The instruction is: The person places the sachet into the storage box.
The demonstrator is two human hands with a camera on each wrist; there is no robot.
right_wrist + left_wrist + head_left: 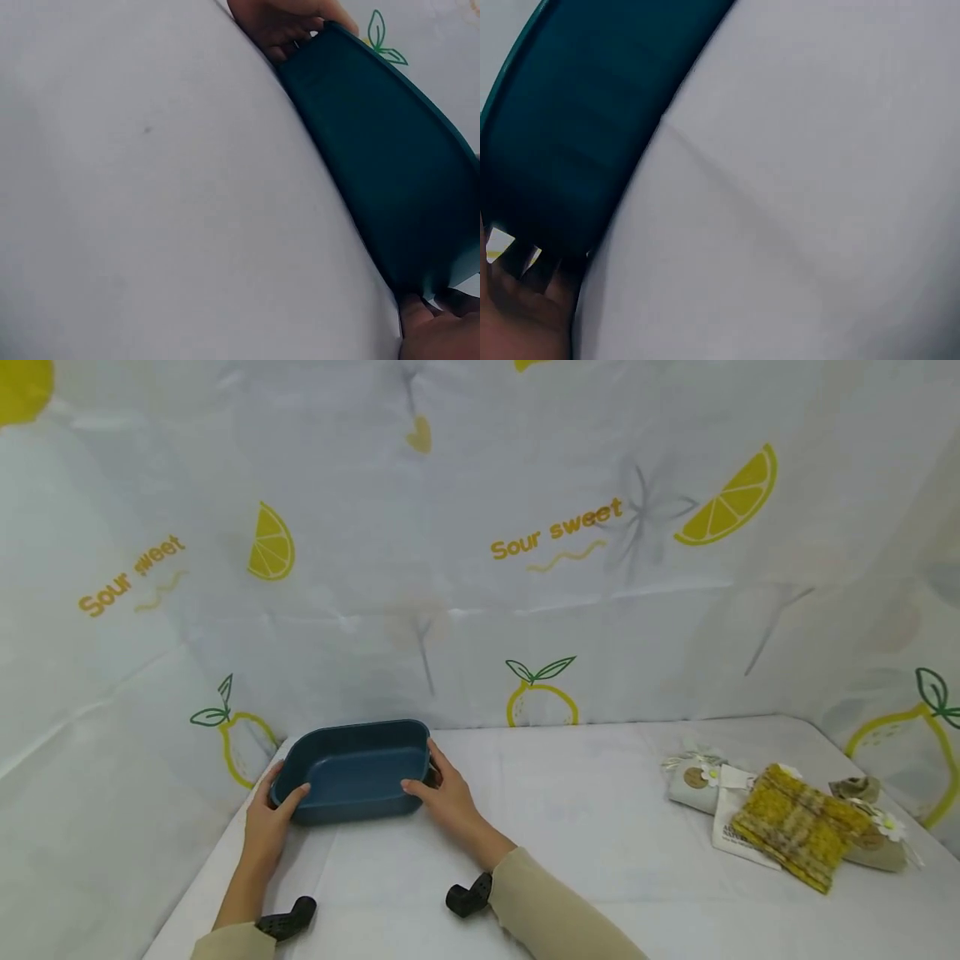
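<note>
A dark teal rectangular bin (352, 811) with rounded corners and a raised rim sits at the back left of the white-covered table, and I see nothing inside it. My left hand (268, 820) grips its left end, thumb over the rim. At the right end, my right hand (455, 803) holds the bin the same way, its thumb on the near corner. In the left wrist view, fingers of the left hand (526, 319) reach round the bin's end, partly hidden by its wall. Both hands appear at opposite ends of the bin (375, 157) in the right wrist view.
At the right of the table (570, 827) lies a pile: a yellow plaid cloth pouch (798, 824), a white printed packet (731, 814), a grey pouch (693, 783) and a brownish pouch (881, 850) with a daisy. A lemon-print cloth (450, 568) hangs behind.
</note>
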